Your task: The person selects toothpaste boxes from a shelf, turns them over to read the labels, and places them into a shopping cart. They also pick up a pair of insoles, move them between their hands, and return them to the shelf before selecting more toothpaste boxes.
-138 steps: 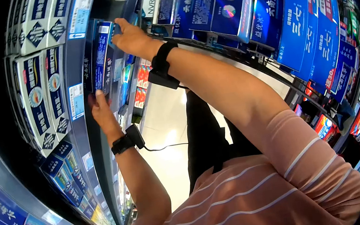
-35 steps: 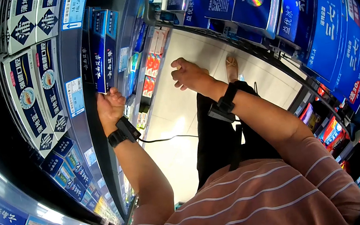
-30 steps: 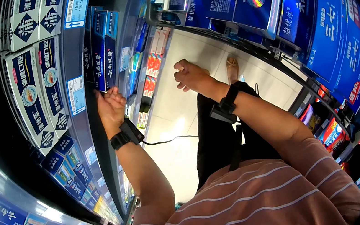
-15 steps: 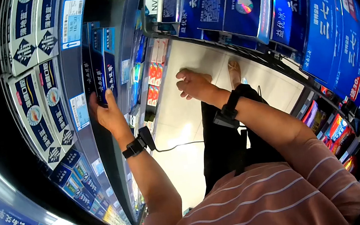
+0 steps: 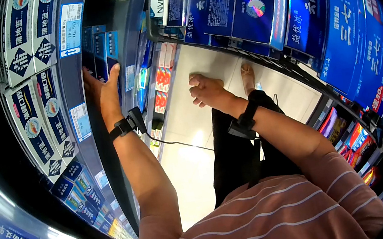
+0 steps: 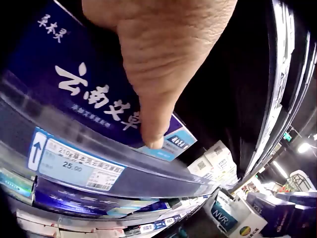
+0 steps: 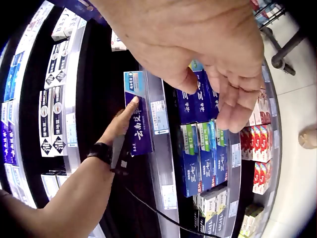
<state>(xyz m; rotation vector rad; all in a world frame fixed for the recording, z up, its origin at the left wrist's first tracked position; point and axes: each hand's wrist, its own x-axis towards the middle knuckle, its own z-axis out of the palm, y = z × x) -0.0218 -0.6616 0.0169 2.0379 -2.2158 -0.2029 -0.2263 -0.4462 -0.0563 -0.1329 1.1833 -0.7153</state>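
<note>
My left hand (image 5: 108,94) reaches into the shelf at the near end of a short row of dark blue toothpaste boxes (image 5: 111,40). In the left wrist view, the thumb lies straight over the front face of the nearest toothpaste box (image 6: 94,94), its tip near the light blue end. The other fingers go behind the boxes and are hidden. From the right wrist view, that toothpaste box (image 7: 141,124) stands along the shelf lip with the left thumb on it. My right hand (image 5: 208,89) hangs over the aisle floor, fingers loosely curled and holding nothing.
White-and-blue toothpaste boxes (image 5: 36,126) fill the shelf at left. Price tags (image 6: 74,163) line the shelf lip. Large blue display boxes (image 5: 244,9) stand in a black wire rack (image 5: 286,64) at right. A cable (image 5: 180,144) runs from the left wrist camera.
My right hand has drawn back from the far end of the boxes to over the floor. My left hand was below their near end and has moved further along, thumb now over the front box.
</note>
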